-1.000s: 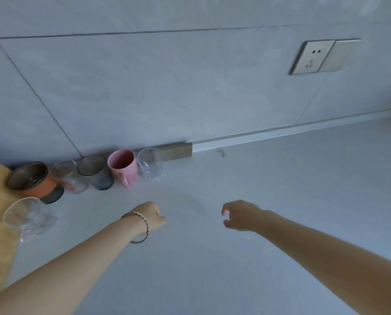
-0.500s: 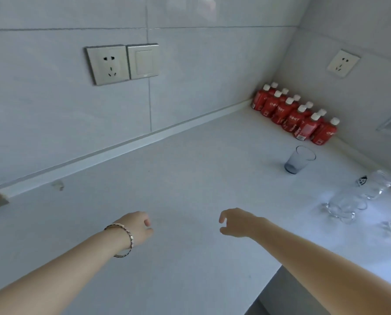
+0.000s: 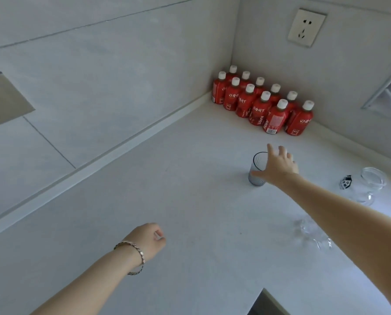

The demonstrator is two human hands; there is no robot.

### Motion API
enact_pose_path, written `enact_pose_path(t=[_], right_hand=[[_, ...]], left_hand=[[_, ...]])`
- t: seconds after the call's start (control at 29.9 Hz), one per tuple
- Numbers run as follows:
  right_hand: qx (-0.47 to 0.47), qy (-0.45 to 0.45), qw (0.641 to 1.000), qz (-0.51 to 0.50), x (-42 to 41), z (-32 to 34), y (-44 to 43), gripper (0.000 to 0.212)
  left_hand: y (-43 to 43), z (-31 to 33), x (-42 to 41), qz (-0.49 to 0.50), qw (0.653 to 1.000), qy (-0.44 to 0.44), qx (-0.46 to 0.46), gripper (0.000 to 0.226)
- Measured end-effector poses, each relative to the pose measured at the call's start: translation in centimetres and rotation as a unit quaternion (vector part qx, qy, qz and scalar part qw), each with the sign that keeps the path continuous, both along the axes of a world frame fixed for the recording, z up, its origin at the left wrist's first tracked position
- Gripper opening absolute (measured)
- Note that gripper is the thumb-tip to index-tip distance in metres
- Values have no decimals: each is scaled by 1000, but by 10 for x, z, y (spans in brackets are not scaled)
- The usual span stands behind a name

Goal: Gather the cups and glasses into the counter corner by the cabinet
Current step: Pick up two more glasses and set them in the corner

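Evidently the step in hand was the reach for another glass to carry off. The right hand was stretched out over the white counter, fingers spread wide and thumb swung out, closing around a smoky grey tumbler that stood upright at about one o'clock from the middle of the view. The thumb lay across the glass's lower wall, but whether the fingers behind actually touched it could not be told; nothing was gripped yet. The left hand, a chain bracelet on its wrist, hung low at about seven o'clock, loosely curled and empty.

Other pieces waited: a clear glass cup with a black label at three o'clock, and a clear glass item, half hidden by the right forearm, at four o'clock. A block of red juice bottles filled the far corner at one o'clock, well apart from the tumbler.

Next, I judged, the fingers needed to close firmly on the tumbler's wall, lift it straight, and carry it to the cabinet corner, which lay out of view.
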State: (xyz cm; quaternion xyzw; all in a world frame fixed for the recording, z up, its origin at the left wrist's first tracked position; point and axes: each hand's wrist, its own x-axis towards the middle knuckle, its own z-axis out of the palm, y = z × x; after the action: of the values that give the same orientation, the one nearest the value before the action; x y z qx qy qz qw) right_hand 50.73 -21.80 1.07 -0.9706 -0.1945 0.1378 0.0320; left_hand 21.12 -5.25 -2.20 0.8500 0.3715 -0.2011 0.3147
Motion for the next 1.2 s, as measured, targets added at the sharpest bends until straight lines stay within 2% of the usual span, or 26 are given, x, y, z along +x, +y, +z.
enact_pose_path(t=[0.07,0.13,0.23,0.3,0.47,0.67,0.77,0.94,1.2], right_hand=[[2,63,998,-31,20,-12,4,104],[42,110,992,-39,26,-27,5,100],[121,94,987,-58,20,-40,0,85],[142,83,985,-59,8,-36,-7,81],[98,46,993,38,-46,-8,-41,83],[104,53,993,9,-102,35,-115,87],[82,44,996,-15,-113,52,-164,87],[66,35,994,-79,-93,59,-246,86],[75,60,990,-102,-31,20,-320,89]], left_hand=[[0,-2,7,2,1000,0,-3,22],[2,-3,8,4,1000,-2,-3,26],[1,-4,6,-4,1000,-7,-5,26],[-1,-4,4,-10,1000,-4,-8,26],[-8,-5,10,-55,998,-6,-10,29],[-43,2,46,-178,984,-24,-6,3],[-78,9,72,-204,978,-39,-5,23],[-151,22,125,-229,971,-74,-1,40],[-264,12,221,-147,984,-104,8,98]])
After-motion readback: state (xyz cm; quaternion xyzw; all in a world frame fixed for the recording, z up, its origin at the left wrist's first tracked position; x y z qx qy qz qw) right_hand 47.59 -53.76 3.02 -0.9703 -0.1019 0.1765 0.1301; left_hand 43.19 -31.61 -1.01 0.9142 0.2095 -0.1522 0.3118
